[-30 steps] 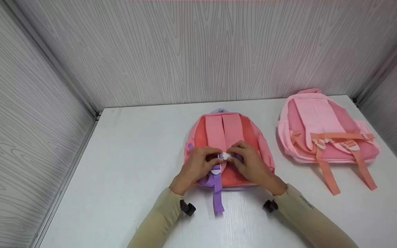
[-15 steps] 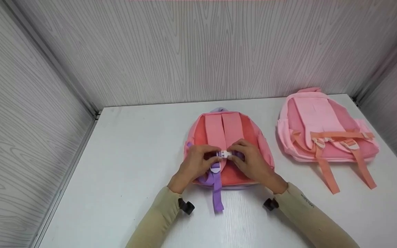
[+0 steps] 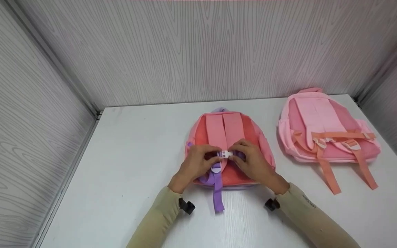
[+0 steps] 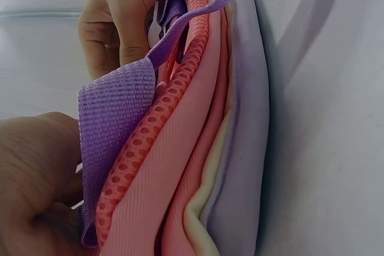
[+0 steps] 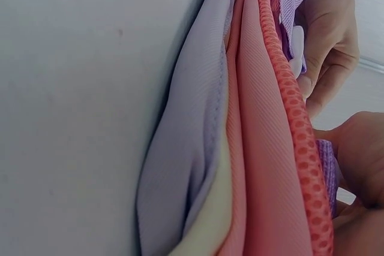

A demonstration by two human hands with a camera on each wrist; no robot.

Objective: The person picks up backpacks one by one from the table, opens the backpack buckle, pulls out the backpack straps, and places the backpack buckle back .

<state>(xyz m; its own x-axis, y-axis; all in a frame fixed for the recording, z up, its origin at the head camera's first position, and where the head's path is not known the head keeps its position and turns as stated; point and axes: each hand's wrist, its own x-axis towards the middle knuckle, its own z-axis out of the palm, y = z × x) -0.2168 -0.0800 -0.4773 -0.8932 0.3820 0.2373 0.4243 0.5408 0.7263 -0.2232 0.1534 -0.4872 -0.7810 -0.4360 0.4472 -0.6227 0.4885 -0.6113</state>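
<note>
A small coral-pink backpack lies on the table with its strap side up. Over its middle, both hands meet at a white side-release buckle on a purple chest strap. My left hand pinches the buckle's left end between thumb and fingers. At the other end, my right hand pinches the right part of the buckle and its strap. The two halves appear joined in the head view. Purple webbing loops beside the left hand in the left wrist view. The backpack's mesh edge hides part of the right wrist view.
A lighter pink backpack with orange straps lies to the right on the white table. A purple strap tail hangs from the nearer bag toward the front. Grey wood-grain panels enclose the back and sides.
Both hands keep their pinch on the buckle, which has shifted very slightly away from the body. More of its white body shows between the fingers. The backpacks stay in place.
</note>
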